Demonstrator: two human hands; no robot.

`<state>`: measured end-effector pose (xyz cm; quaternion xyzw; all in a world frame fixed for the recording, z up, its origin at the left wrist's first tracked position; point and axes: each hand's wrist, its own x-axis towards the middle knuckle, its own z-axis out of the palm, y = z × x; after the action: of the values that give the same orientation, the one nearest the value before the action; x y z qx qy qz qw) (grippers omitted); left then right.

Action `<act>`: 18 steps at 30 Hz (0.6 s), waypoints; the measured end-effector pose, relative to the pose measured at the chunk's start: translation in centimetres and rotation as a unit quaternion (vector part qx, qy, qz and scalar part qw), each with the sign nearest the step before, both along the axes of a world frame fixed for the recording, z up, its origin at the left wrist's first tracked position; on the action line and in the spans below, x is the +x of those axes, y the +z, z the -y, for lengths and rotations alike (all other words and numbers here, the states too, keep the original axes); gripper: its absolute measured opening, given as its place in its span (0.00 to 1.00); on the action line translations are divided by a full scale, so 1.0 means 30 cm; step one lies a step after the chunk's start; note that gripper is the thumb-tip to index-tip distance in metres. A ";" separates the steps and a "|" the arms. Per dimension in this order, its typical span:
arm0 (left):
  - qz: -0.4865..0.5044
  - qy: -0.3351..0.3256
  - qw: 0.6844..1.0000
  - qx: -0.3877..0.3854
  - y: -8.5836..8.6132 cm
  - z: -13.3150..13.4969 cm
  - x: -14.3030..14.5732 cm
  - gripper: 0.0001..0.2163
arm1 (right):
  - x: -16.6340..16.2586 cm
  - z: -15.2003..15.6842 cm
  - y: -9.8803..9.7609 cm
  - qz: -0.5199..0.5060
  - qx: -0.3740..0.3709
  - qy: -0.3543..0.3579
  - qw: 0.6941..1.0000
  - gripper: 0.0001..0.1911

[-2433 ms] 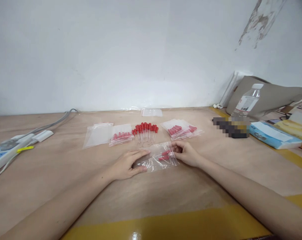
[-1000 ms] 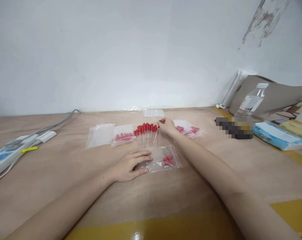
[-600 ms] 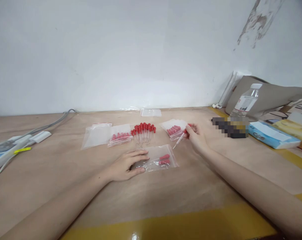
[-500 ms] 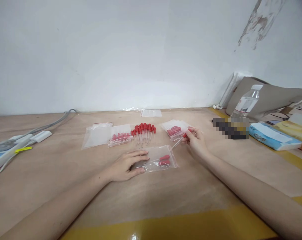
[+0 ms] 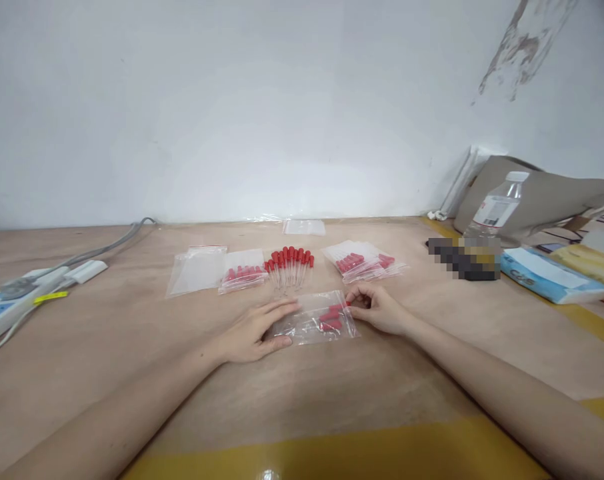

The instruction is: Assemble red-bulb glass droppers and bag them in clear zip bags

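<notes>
A clear zip bag (image 5: pixel 307 327) lies flat on the table with droppers (image 5: pixel 331 325) inside, their red bulbs toward its right end. My left hand (image 5: pixel 256 330) rests on the bag's left end, fingers apart. At the bag's right end my right hand (image 5: pixel 375 309) pinches another dropper by its red bulb (image 5: pixel 349 304); the glass stem appears to be inside the bag. Behind the bag, several loose red-bulbed droppers (image 5: pixel 289 260) lie fanned out. Filled bags sit to the left (image 5: pixel 245 272) and right (image 5: pixel 355 261) of them.
Flat plastic bags (image 5: pixel 197 270) lie at the left, and another bag (image 5: pixel 305 227) is by the wall. A power strip (image 5: pixel 22 300) with a cable is at far left. On the right stand a water bottle (image 5: pixel 497 207), a blue tissue pack (image 5: pixel 552 275) and a grey bag (image 5: pixel 547 193).
My right hand has moved left and nearer to me, bringing the dropper from beside the right-hand bags into the end of the front bag. My left hand stays on the bag.
</notes>
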<state>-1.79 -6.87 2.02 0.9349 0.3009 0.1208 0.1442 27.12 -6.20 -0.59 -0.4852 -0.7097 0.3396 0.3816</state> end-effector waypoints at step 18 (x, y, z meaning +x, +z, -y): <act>0.037 -0.002 0.999 -0.007 -0.008 -0.006 -0.004 0.19 | -0.041 -0.004 -0.016 0.034 0.052 -0.045 0.997 0.10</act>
<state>-1.90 -6.68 1.78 0.9294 0.2943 0.1528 0.1620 25.90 -6.09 -1.08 -0.5074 -0.7163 0.2685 0.3967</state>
